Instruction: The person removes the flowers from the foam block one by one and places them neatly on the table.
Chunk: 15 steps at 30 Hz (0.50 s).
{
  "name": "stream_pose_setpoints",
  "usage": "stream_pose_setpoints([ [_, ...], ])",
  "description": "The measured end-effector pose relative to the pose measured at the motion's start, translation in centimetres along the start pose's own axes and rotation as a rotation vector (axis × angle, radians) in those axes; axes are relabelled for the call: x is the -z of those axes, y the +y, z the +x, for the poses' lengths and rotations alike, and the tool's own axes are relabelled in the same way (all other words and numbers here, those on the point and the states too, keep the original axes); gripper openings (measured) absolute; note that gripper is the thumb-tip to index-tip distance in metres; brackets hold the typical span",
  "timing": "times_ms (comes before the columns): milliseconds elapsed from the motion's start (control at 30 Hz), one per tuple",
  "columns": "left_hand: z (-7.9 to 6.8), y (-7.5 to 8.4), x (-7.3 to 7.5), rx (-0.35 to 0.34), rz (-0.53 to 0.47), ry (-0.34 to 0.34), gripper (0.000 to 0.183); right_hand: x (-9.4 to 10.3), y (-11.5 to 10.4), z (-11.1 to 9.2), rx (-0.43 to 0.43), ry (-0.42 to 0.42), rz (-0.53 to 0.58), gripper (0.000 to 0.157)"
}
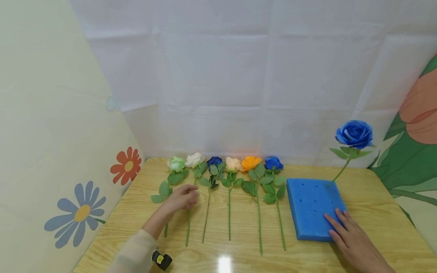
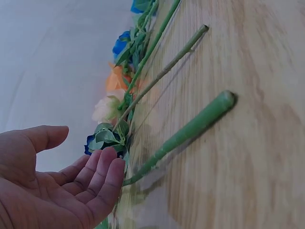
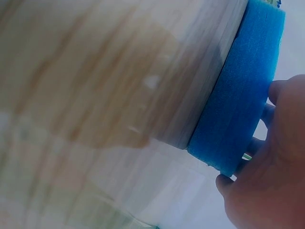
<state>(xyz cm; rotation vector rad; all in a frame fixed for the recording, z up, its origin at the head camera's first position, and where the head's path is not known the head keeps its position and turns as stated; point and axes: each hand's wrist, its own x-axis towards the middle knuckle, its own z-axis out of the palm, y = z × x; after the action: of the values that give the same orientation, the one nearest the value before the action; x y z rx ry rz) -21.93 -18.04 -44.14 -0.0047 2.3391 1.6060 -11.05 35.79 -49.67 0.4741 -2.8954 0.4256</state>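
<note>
My left hand (image 1: 181, 198) hovers over the stem of a white artificial rose (image 1: 195, 160), its fingers loosely bent around nothing. Just left of it lies a pale green rose (image 1: 176, 163), and to its right a dark blue rose (image 1: 214, 162). In the left wrist view the palm faces up, and a green stem (image 2: 190, 128) passes behind the fingertips. My right hand (image 1: 356, 242) rests with extended fingers on the near right corner of a blue foam block (image 1: 307, 222). A bright blue rose (image 1: 355, 134) stands slightly tilted in the block's far right part.
A peach rose (image 1: 233, 164), an orange rose (image 1: 251, 163) and another blue rose (image 1: 274, 163) lie in the row between the hands, stems toward me. Small holes dot the foam's top. Behind the wooden table (image 1: 201, 261) hangs a white cloth (image 1: 211, 76).
</note>
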Motion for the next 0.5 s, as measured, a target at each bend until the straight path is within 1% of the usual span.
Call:
stream_pose_setpoints([
  [167,0.4,0.3,-0.6,-0.012,-0.015,-0.009,0.049,-0.1,0.0,0.0,0.009,0.014,-0.012,0.044],
  [400,1.2,0.6,-1.9,-0.034,-0.033,-0.007,0.049,0.2,-0.2,-0.1,-0.040,-0.039,0.032,0.047],
  [500,1.6,0.9,-2.5,-0.040,-0.032,-0.010,0.049,0.3,-0.2,0.0,-0.048,-0.052,0.040,0.047],
])
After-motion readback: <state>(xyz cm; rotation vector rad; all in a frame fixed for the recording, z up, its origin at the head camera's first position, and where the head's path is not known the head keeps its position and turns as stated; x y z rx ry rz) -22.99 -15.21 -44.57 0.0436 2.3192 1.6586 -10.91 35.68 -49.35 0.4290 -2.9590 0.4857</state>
